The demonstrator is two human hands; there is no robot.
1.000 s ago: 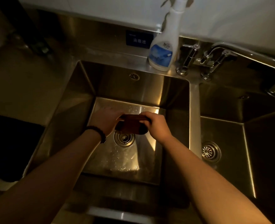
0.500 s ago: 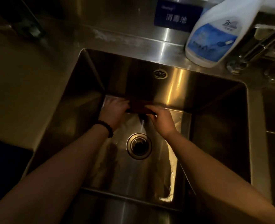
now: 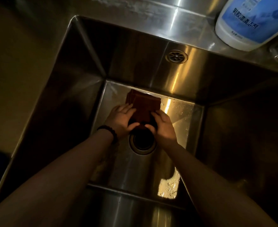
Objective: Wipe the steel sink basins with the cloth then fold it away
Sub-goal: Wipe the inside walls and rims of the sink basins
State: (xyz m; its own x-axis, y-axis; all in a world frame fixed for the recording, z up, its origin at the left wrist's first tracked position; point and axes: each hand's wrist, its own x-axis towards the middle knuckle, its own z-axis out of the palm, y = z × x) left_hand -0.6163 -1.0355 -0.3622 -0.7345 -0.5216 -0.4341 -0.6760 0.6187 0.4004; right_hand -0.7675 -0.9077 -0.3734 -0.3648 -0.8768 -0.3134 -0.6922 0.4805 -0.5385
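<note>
A dark brown folded cloth (image 3: 144, 105) lies on the wet floor of the left steel basin (image 3: 79, 89), close to the back wall. My left hand (image 3: 121, 119), with a bead bracelet on the wrist, grips the cloth's near left side. On the near right side my right hand (image 3: 163, 126) grips it too. Both hands sit just behind the round drain (image 3: 142, 143), whose back edge they hide. The light is dim.
A white bottle with a blue label (image 3: 247, 18) stands on the steel ledge at the back right. An overflow grille (image 3: 176, 56) is set in the basin's back wall. The basin walls rise steeply on all sides; the floor shows water drops.
The camera has moved closer and lower over the left basin. Both hands have pulled back a little from the back wall toward the drain, still holding the cloth.
</note>
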